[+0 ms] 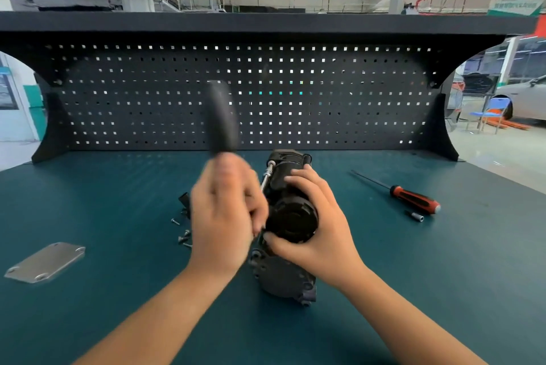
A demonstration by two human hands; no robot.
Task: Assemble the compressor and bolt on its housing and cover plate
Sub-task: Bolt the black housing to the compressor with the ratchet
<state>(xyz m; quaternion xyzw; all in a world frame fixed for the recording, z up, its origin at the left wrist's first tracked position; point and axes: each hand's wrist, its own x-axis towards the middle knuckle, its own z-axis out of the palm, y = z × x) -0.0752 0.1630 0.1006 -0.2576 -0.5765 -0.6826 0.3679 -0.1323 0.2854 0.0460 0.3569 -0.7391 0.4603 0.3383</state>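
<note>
At mid-bench on the teal mat (413,276), the compressor (291,218) lay on its side, clamped by the right hand (322,234), with fingers over the top and thumb under the round black housing end. Just left of that grip, the left hand (224,217) was fisted around a black-handled tool (223,119), whose handle stood up out of the fist, badly motion-blurred. Between the two hands a thin silvery shaft (266,178) ran along the compressor's flank toward its far end; could not tell whether it was the tool's shank or a long through-bolt. Judged: housing already seated on the body and being bolted down, this fastener part-way in. Below the right-hand grip the grey end casting showed bare bolt ears, so more fixing looked due there. Well left of the left hand, nearer the bench edge, the cover plate (45,262) lay flat and unfitted, all four corner holes open. Just beside the left hand's outer edge sat a scatter of loose screws (184,236) and a small dark part (184,199), half hidden, unidentified. Well right of the right hand lay a red-and-black screwdriver (413,200), with a small socket bit (416,217) just beside its handle, neither in use. Estimate: roughly mid-task, with remaining housing bolts, then plate and its screws, yet to go
</note>
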